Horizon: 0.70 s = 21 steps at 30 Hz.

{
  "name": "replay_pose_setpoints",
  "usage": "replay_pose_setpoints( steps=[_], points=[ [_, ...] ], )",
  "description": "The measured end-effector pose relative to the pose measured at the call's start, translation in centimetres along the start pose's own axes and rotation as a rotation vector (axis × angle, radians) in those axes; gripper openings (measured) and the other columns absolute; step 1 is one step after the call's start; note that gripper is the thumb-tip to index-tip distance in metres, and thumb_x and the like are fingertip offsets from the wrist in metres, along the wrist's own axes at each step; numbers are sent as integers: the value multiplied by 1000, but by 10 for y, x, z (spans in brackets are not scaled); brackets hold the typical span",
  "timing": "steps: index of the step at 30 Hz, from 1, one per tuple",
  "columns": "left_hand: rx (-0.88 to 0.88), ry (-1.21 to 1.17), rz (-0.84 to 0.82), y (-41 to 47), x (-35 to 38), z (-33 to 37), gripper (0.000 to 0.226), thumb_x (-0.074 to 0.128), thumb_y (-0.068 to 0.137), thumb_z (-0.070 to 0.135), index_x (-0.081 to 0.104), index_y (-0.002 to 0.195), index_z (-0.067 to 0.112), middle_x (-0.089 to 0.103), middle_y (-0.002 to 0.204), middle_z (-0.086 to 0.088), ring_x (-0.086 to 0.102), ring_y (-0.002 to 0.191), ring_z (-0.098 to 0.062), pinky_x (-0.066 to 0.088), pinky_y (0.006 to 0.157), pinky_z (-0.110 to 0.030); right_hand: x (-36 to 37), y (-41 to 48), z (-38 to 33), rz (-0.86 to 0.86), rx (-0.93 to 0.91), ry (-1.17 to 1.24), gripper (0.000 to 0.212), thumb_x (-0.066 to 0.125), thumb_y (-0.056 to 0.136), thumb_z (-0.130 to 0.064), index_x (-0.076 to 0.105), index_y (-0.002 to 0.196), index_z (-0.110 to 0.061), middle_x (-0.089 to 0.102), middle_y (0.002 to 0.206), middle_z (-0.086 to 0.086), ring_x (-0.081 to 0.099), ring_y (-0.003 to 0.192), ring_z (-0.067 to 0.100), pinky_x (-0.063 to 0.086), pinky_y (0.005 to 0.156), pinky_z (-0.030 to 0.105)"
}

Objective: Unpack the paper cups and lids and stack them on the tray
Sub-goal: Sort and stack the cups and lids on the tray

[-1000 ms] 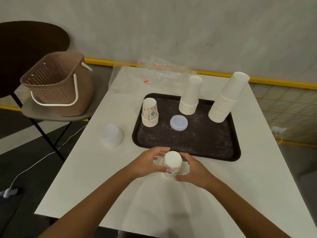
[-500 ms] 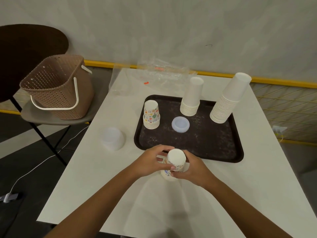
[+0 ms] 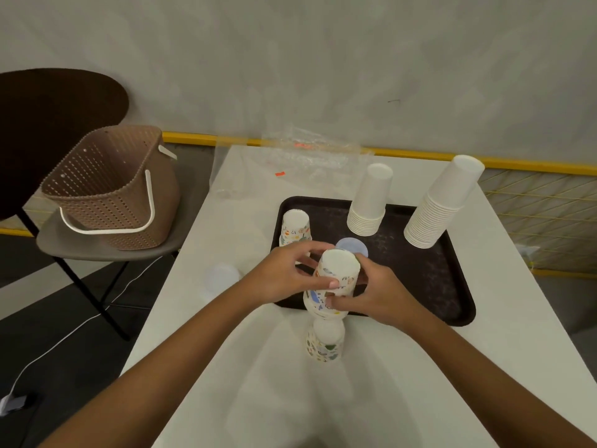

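My left hand (image 3: 284, 279) and right hand (image 3: 381, 292) both pinched printed cup stack (image 3: 337, 273), fingers curled round it, over tray's (image 3: 420, 279) near edge. More printed cups (image 3: 324, 345) stood beneath on table (image 3: 420, 383). Judged risk: nested cups could slip apart under loose pinch, drop, topple lower ones.

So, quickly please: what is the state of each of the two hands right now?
Left hand: closed, gripping the patterned cups held above the table.
Right hand: closed, gripping the same cups from the other side.
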<state>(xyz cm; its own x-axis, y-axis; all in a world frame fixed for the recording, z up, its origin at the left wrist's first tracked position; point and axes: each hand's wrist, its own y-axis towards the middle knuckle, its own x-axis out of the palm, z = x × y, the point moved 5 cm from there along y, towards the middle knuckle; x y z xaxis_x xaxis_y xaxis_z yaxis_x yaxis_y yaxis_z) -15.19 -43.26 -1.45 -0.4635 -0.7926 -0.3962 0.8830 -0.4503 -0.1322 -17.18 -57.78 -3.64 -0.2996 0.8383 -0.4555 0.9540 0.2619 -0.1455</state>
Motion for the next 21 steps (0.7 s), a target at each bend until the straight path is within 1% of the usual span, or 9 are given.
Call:
replay_pose_setpoints(
  steps=[2,4,6,9,10,13,16,17,21],
  points=[
    [13,22,33,6,-16,7,51,76,73,23,55,119,31,59,104,19,57,100,-4,54,84,-23,-5,11,-14,15,-22,3,53,79,68,-12,48,105,-35,58,100,-19,59,93,0,50,73,7],
    [27,65,61,13,-34,16,54,76,74,25,54,123,29,57,112,13,55,102,-5,53,85,-26,-10,26,-28,27,-25,1,53,80,68,-16,48,107,-33,57,100,-20,59,91,-1,50,69,9],
    [54,82,87,21,-51,26,54,75,74,25,54,123,28,56,112,14,55,98,-2,52,81,-21,-14,42,-41,48,-48,-18,57,80,68,-20,47,113,-31,56,101,-21,57,91,0,47,70,9],
    [91,77,127,31,-73,33,53,74,76,22,53,124,25,54,110,17,55,96,0,50,77,-15,-17,65,-59,81,-83,-27,57,78,70,-19,44,114,-31,52,99,-25,55,88,-3,48,69,7],
    [99,71,146,35,-79,32,54,74,76,21,52,125,24,53,112,15,55,99,-2,50,78,-15,-17,73,-62,89,-96,-32,59,78,70,-19,45,117,-30,54,101,-22,56,91,-1,49,73,9],
    [103,47,194,47,-92,20,57,74,76,18,51,127,24,53,119,10,53,110,-9,51,80,-15,-16,98,-65,110,-122,-79,66,79,69,-21,46,126,-22,58,113,-10,57,105,10,52,89,27],
    [79,61,229,59,-99,4,59,75,75,18,50,128,24,52,130,5,53,114,-12,51,89,-27,-10,119,-56,119,-121,-93,69,79,68,-20,45,128,-21,59,122,-3,56,111,15,51,93,35],
    [70,66,240,63,-100,-1,60,75,75,18,50,129,24,51,131,6,52,112,-10,50,89,-27,-8,125,-52,125,-117,-93,70,80,67,-20,44,128,-22,58,123,-2,56,112,15,51,94,37],
    [24,10,243,78,-96,-25,58,74,76,13,49,128,23,50,123,12,49,110,-6,48,74,-9,2,148,-30,135,-84,-91,71,79,67,-18,44,129,-21,58,124,-2,54,115,15,49,97,38]
  ],
)
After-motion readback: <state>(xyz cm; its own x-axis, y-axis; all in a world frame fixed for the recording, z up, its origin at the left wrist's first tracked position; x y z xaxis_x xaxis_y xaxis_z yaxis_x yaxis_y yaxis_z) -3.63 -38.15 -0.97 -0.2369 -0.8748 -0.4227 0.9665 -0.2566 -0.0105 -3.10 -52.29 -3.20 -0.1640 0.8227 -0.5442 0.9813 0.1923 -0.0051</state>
